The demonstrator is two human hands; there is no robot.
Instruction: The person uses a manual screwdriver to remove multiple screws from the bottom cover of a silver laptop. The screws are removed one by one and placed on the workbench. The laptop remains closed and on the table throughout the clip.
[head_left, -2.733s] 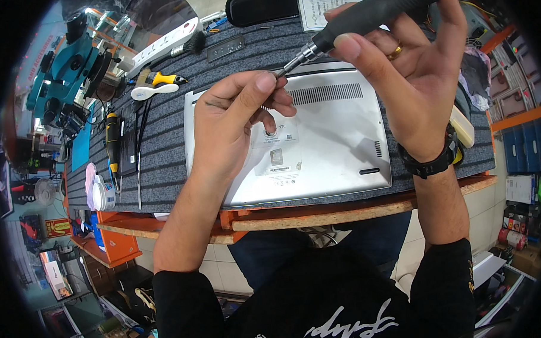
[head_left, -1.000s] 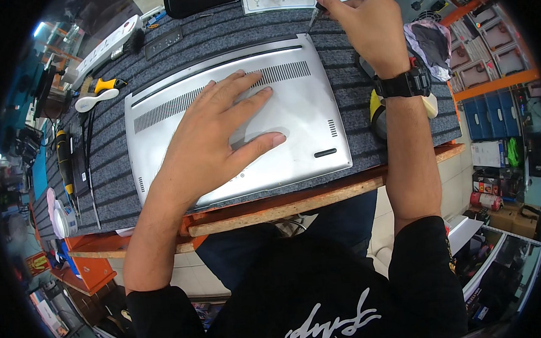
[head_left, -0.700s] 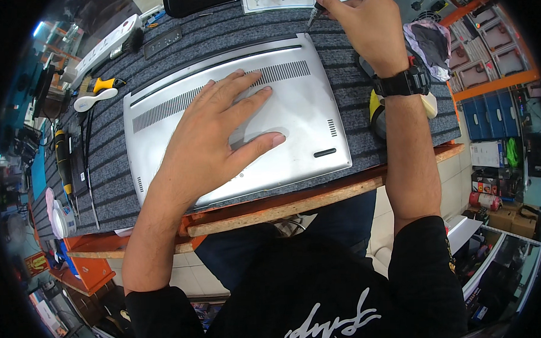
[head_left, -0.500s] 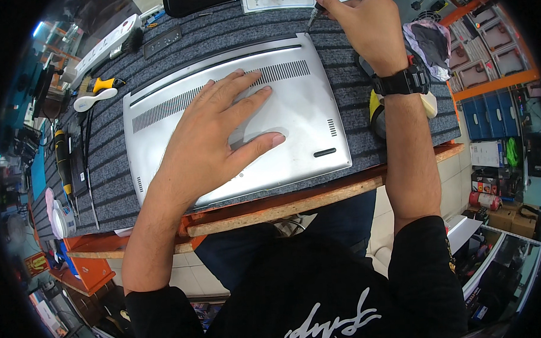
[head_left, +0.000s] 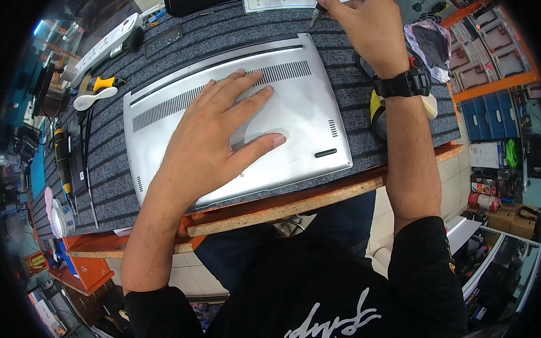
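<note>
A silver laptop (head_left: pixel 292 114) lies bottom side up on the grey striped mat, its long vent grille toward the far side. Flat across the middle of its underside rests my left hand (head_left: pixel 215 126), fingers spread and holding nothing. My right hand (head_left: pixel 370 25) is beyond the far right corner, its fingers closed round the handle of a screwdriver (head_left: pixel 316 15). The screwdriver's shaft points down to that corner of the laptop; whether the tip sits in a screw is too small to tell. Part of the handle is hidden by my fingers.
Left of the laptop lie a white-handled brush (head_left: pixel 95 99), a yellow-and-black screwdriver (head_left: pixel 61 158) and tweezers (head_left: pixel 91 175). A white power strip (head_left: pixel 108 46) stands at the far left. A crumpled cloth (head_left: pixel 428 47) lies right of my wrist. The orange bench edge (head_left: pixel 296 213) runs along the front.
</note>
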